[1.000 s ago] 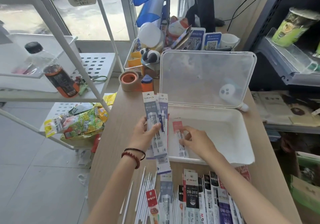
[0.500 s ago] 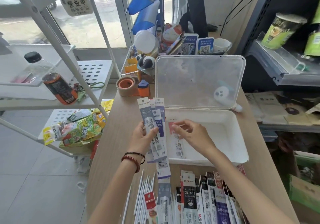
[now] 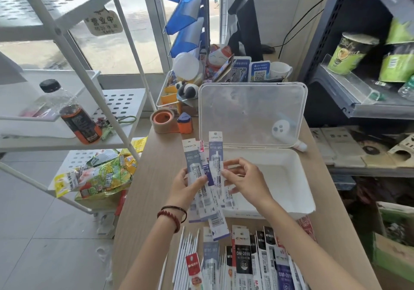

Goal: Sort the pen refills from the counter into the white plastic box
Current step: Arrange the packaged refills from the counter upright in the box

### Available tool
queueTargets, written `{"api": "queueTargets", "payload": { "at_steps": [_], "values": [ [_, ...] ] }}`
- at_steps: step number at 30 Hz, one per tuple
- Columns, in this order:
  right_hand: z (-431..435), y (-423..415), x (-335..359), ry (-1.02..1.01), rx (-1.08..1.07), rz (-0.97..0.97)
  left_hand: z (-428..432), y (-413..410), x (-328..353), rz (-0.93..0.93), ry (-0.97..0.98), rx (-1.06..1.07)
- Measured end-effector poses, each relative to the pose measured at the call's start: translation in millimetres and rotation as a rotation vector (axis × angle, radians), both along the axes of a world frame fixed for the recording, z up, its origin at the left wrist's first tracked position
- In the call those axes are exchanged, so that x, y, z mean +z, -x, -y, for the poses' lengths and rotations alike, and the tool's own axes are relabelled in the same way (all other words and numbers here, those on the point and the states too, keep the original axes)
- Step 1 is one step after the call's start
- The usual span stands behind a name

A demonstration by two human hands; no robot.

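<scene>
My left hand [image 3: 187, 189] grips a fan of several pen refill packs [image 3: 194, 162], held upright over the counter just left of the white plastic box [image 3: 289, 177]. My right hand [image 3: 245, 181] pinches one blue-and-white refill pack [image 3: 216, 153] at the right side of that fan. The box stands open, its clear lid [image 3: 253, 112] raised at the back. One pack lies inside at the box's left end, mostly hidden behind my hands. More refill packs [image 3: 243, 260] and loose white refills [image 3: 188, 251] lie on the wooden counter [image 3: 154, 177] close to me.
A tape roll [image 3: 162, 120] and an orange sharpener [image 3: 185, 122] sit behind the box's left corner, beside a cluttered clear organizer [image 3: 177, 92]. A white metal rack [image 3: 67, 115] with a bottle [image 3: 74, 112] and snack bags stands to the left, grey shelving with cups to the right.
My right hand left the red-labelled pack in the box and came left to the fan in my left hand, where it now pinches a blue pack. The view tilted up slightly.
</scene>
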State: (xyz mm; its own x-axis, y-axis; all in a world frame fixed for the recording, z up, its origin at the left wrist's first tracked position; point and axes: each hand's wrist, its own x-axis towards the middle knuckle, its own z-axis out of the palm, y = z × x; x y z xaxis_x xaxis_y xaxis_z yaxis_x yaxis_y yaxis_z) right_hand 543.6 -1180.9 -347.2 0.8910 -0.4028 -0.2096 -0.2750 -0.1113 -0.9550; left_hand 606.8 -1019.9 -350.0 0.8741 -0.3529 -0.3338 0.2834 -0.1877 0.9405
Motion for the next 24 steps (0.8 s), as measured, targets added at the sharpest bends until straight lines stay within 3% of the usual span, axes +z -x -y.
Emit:
{"api": "queueTargets", "payload": {
  "at_steps": [6, 13, 24],
  "values": [
    [24.4, -0.5, -9.4, 0.056, -0.096, -0.025, -3.4, -3.7, -3.1, 0.014, -0.041, 0.027],
    [22.5, 0.3, -37.8, 0.23, 0.107, -0.24, 0.3, -5.9, -0.6, 0.044, -0.009, 0.037],
    [23.2, -4.3, -57.3, 0.627, 0.224, -0.349, -7.7, -7.0, -2.4, 0.04, -0.015, 0.032]
  ]
}}
